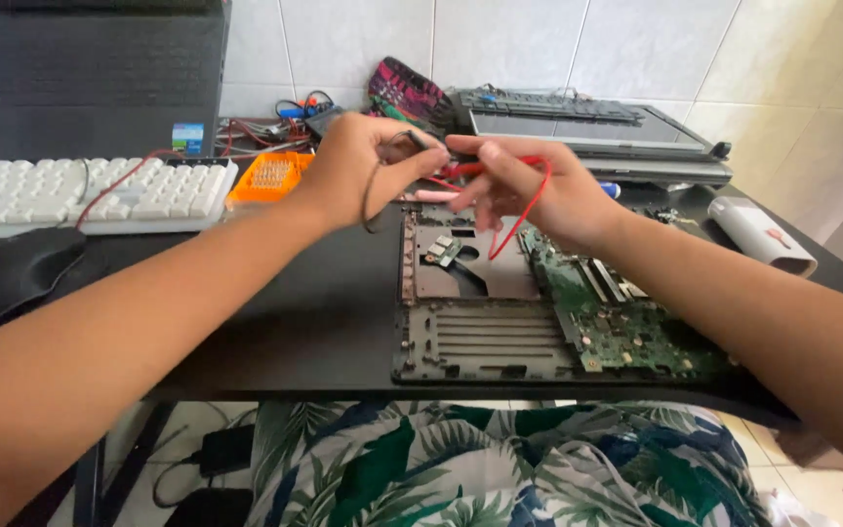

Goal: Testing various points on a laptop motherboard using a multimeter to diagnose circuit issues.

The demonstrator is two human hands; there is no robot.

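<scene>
Both hands are pinching probe leads over the opened laptop base [480, 322]: the left hand [358, 166] is closing its grip on the black lead [375, 200], the right hand [529, 185] on the red lead [519, 220], and each is best kept steady, tips apart.

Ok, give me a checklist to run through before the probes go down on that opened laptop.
1. Black probe lead held in left hand: ok.
2. Red probe lead held in right hand: ok.
3. Green circuit board exposed in the opened laptop base: ok.
4. Probe tips apart from each other: cannot tell, blurred between the hands.
5. Red lead hangs free of the board: not ok, it loops low over the base.
6. Meter in view: cannot tell.
</scene>
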